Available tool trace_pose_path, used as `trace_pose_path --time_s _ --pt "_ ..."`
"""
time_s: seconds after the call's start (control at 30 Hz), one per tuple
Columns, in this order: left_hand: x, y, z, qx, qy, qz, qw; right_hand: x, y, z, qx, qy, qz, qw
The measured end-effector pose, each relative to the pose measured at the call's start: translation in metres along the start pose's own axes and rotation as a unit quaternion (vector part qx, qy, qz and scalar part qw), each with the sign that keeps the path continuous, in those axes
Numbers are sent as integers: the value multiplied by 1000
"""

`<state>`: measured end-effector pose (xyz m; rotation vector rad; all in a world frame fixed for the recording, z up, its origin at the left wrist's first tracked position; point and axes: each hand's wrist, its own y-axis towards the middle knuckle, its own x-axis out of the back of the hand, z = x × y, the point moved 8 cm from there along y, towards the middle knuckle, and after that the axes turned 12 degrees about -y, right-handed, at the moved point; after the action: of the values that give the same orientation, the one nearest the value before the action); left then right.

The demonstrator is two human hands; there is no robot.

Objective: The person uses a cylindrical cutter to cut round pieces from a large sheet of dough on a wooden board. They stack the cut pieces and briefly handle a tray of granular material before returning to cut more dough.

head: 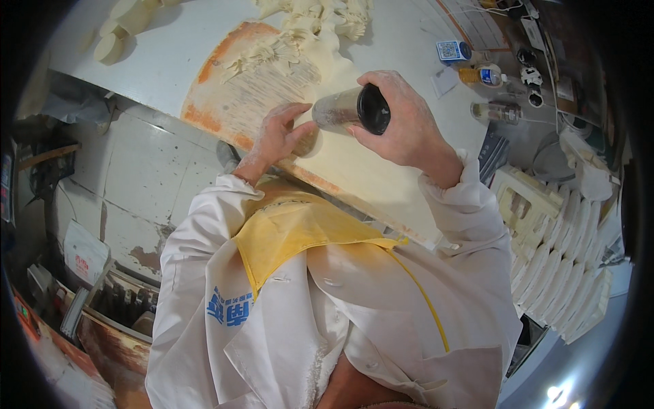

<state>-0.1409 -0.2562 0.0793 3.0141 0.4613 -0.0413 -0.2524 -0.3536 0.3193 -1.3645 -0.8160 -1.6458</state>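
My right hand (409, 120) grips a clear cylindrical container (340, 110) by its black end (374, 109), which faces up toward me. Its far end is down at a pale rolled dough sheet (378, 166). Beside that end is my left hand (278, 133), thumb and fingers apart; whether the fingertips touch the container or the dough, I cannot tell. A rounded outline (306, 145) shows in the dough near my left thumb. The sheet lies partly over a worn, floury board (207, 105) and runs up into folded dough scraps (352, 20).
Pale dough rounds (110, 48) stand at the table's far left. To the right are a blue-and-white box (453, 51), a bottle of amber liquid (480, 76) and a glass jar (495, 111). Stacked white trays (559, 255) stand beyond my right arm. Tiled floor (140, 158) shows at left.
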Motion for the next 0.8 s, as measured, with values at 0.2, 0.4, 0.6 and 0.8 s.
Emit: trace_pose_path --time_s 0.2,0.4,0.6,0.8 --pt "0 1 9 48 -80 -23 995 -5 4 8 56 -46 34 997" --pt "0 2 19 62 -97 -37 993 -17 21 29 295 -135 185 928" --pt "0 2 23 64 -111 -43 991 -28 30 23 227 -119 157 954" --pt "2 3 17 93 -103 -32 990 -42 30 4 63 -96 99 988"
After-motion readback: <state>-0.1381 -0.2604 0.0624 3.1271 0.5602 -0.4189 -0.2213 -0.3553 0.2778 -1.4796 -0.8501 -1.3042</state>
